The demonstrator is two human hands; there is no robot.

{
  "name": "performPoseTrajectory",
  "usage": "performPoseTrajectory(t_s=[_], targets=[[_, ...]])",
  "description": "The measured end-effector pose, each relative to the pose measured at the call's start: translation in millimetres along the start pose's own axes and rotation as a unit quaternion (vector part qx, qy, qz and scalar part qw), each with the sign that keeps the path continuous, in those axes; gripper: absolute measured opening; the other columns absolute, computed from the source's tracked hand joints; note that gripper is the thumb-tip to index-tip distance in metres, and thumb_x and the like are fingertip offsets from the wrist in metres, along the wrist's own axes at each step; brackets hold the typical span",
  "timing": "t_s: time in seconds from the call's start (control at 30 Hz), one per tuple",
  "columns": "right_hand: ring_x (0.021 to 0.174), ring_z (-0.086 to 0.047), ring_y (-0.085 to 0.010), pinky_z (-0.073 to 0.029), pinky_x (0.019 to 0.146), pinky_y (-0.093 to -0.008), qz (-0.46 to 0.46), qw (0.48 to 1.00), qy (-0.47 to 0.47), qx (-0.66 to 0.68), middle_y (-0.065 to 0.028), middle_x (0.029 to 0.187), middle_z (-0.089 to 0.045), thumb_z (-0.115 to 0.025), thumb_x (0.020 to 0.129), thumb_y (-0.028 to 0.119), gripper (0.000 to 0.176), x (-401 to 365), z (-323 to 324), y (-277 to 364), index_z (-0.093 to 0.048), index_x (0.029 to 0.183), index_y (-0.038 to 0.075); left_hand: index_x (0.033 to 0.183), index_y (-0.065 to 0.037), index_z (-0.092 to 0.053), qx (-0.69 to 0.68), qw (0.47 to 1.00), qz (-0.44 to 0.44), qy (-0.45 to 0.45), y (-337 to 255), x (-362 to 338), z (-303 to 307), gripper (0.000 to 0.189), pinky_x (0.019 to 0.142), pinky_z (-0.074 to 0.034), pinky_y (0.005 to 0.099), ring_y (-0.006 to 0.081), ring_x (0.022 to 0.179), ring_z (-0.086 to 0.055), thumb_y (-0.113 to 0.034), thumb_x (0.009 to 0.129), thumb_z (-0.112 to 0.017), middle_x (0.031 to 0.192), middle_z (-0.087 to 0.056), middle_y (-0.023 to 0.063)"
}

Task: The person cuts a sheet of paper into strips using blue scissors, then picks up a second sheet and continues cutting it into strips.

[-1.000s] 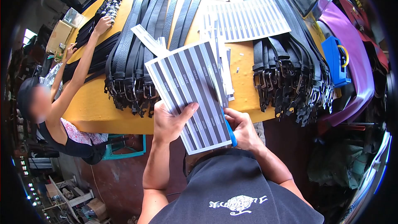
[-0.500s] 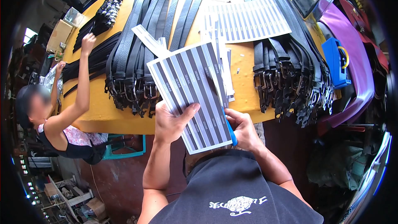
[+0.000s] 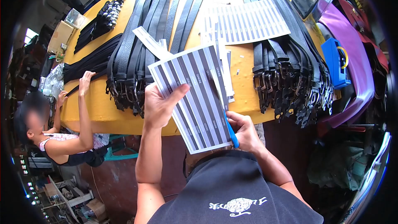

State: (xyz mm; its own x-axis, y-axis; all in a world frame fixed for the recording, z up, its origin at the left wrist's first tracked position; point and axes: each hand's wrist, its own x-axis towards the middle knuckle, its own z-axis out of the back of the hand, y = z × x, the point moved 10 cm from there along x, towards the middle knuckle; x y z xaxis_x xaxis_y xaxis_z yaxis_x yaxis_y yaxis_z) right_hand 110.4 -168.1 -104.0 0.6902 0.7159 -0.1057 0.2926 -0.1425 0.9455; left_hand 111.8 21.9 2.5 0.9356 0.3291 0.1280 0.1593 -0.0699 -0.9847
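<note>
While pinching the striped sheet (image 3: 195,95) in the left hand (image 3: 159,105), thumb across the stripes, holds it flat and lifted at centre frame, just off the near edge of the counter (image 3: 95,108), likely to bring a stripe line to the blade. Grips blue-handled scissors (image 3: 232,136) in the closed right hand (image 3: 244,130), lower centre, at the sheet's right side. Cut strips (image 3: 226,74) and a second sheet (image 3: 248,20) above, between rows of belts (image 3: 137,58), probably for easy reach.
</note>
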Motion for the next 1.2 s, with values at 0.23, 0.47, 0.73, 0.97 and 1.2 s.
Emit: performPoseTrajectory(t_s=[0.23, 0.47, 0.73, 0.97, 1.2], targets=[[0.088, -0.059, -0.0070, -0.049, 0.080, -0.0240, -0.012, 1.000, -0.004, 0.011, -0.0093, 0.098, -0.068, -0.074, 0.077, 0.004, 0.055, 0, -2, 8, -0.049, 0.125, -0.006, 0.096, 0.006, -0.067, 0.131, 0.991, -0.023, 0.028, -7, -7, -19, 0.013, 0.063, -0.050, 0.0216, 0.0072, 0.071, -0.062, -0.001, 0.084, -0.066, 0.083, -0.069, 0.0060], [0.082, -0.057, -0.0050, -0.047, 0.074, -0.0216, 0.008, 1.000, 0.010, -0.008, -0.0049, 0.089, -0.065, -0.075, 0.077, 0.007, 0.055, 5, -8, 14, -0.049, 0.125, -0.004, 0.093, 0.005, -0.067, 0.144, 0.989, -0.008, 0.028, 2, -20, -18, 0.012, 0.060, -0.049, 0.0220, 0.0065, 0.068, -0.061, -0.002, 0.084, -0.067, 0.078, -0.068, 0.0042], [0.080, -0.056, -0.0037, -0.046, 0.072, -0.0211, 0.023, 1.000, 0.012, 0.005, -0.0029, 0.086, -0.065, -0.074, 0.077, 0.007, 0.056, 7, -12, 16, -0.050, 0.126, -0.003, 0.095, 0.006, -0.066, 0.122, 0.992, -0.011, 0.019, 6, -24, -13, 0.013, 0.060, -0.049, 0.0213, 0.0063, 0.068, -0.060, 0.000, 0.083, -0.067, 0.080, -0.068, 0.0042], [0.079, -0.057, -0.0028, -0.047, 0.070, -0.0202, 0.009, 1.000, 0.005, 0.001, -0.0020, 0.084, -0.065, -0.075, 0.077, 0.007, 0.055, 7, -9, 12, -0.051, 0.126, -0.003, 0.096, 0.006, -0.066, 0.100, 0.995, -0.012, 0.014, 3, -24, -14, 0.013, 0.061, -0.049, 0.0211, 0.0062, 0.069, -0.060, 0.001, 0.084, -0.066, 0.082, -0.068, 0.0045], [0.081, -0.058, -0.0037, -0.048, 0.072, -0.0205, 0.002, 1.000, -0.001, -0.005, -0.0041, 0.087, -0.068, -0.074, 0.078, 0.006, 0.054, 8, -7, 9, -0.051, 0.126, -0.004, 0.097, 0.006, -0.066, 0.100, 0.995, -0.011, 0.018, 5, -25, -13, 0.014, 0.062, -0.050, 0.0215, 0.0069, 0.071, -0.061, 0.001, 0.084, -0.066, 0.084, -0.068, 0.0052]])
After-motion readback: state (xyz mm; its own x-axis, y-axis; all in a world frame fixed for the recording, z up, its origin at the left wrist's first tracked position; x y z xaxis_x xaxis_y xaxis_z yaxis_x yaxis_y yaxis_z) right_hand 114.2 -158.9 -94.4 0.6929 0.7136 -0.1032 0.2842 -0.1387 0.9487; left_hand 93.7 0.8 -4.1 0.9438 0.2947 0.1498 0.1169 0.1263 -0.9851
